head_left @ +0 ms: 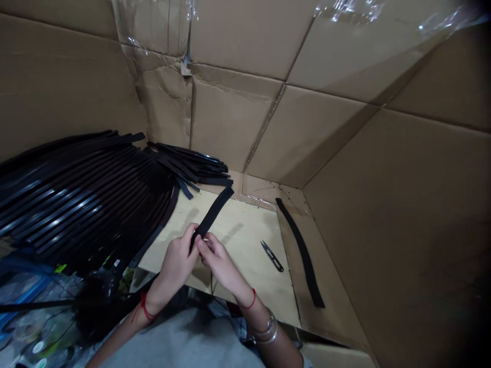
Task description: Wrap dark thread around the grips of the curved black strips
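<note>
My left hand (177, 260) and my right hand (217, 260) meet at the lower end of a black strap (211, 214), pinching it between their fingers. The strap rises from my fingers toward the far edge of a pale plywood board (241, 230). To the right of my right hand, a pair of black-handled thread snips (272, 256) lies on the board. Farther right, a second black strap (302, 250) lies in a long curve on a strip of cardboard. Beyond my left hand is a large fanned pile of dark belt straps (84, 204).
A smaller bundle of black straps (194, 163) lies at the far end of the pile. Cardboard walls (391, 204) with plastic sheeting surround the board on the far and right sides. Blue plastic and tangled items (26, 306) lie low on the left.
</note>
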`<state>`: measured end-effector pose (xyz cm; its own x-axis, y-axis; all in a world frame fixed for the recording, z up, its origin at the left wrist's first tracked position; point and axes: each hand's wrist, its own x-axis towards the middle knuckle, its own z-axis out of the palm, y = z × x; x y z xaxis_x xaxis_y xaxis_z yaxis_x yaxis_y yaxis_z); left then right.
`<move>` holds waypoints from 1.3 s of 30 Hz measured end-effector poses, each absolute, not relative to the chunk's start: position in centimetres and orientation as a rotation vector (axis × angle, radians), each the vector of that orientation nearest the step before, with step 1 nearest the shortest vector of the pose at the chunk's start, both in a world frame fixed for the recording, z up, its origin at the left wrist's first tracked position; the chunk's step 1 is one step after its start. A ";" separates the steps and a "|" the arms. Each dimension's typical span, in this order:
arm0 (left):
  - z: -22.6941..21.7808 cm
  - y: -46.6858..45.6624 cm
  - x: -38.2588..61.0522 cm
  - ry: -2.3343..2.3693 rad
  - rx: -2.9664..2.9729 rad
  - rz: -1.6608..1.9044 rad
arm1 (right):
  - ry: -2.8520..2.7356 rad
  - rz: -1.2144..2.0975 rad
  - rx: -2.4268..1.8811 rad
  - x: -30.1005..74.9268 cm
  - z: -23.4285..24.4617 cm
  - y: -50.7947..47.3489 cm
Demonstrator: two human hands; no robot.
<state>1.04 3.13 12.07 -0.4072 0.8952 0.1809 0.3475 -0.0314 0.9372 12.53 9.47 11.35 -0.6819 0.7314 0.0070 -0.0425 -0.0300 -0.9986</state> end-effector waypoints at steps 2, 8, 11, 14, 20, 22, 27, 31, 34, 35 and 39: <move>12.0 3.0 0.7 1.875 1.343 1.411 | -1.657 1.661 -0.795 12.1 11.2 9.4; 11.8 3.0 1.0 1.932 1.296 1.437 | -1.556 1.496 -0.865 12.4 12.0 8.5; 12.0 2.8 1.6 1.778 1.164 1.485 | -1.526 1.495 -0.856 12.9 12.4 8.2; 12.6 2.8 1.8 1.574 1.037 1.490 | -1.488 1.495 -0.855 13.4 12.5 8.2; 13.9 2.7 1.1 1.109 0.857 1.406 | -1.457 1.461 -0.811 13.8 12.9 8.4; 14.1 2.5 0.9 0.960 0.812 1.370 | -1.464 1.452 -0.754 14.0 13.2 8.4; 14.1 2.5 0.5 0.698 0.710 1.271 | -1.360 1.601 -0.603 14.1 13.5 8.5; 13.6 3.3 0.3 0.429 0.637 1.122 | -1.309 1.865 -0.484 14.1 13.4 8.8; 13.5 3.9 0.4 0.338 0.634 1.001 | -1.340 1.836 -0.436 13.9 13.4 9.0; 13.5 4.0 0.6 0.375 0.633 1.026 | -1.348 1.770 -0.438 13.8 13.4 9.0; 14.1 3.4 1.9 0.876 0.777 1.346 | -1.341 1.660 -0.496 13.3 13.6 8.6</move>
<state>1.86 3.45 14.12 0.0183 0.9965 -0.0815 -0.4783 0.0803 0.8745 13.28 8.59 13.59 -0.5002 0.8358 0.2266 -0.3974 0.0109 -0.9176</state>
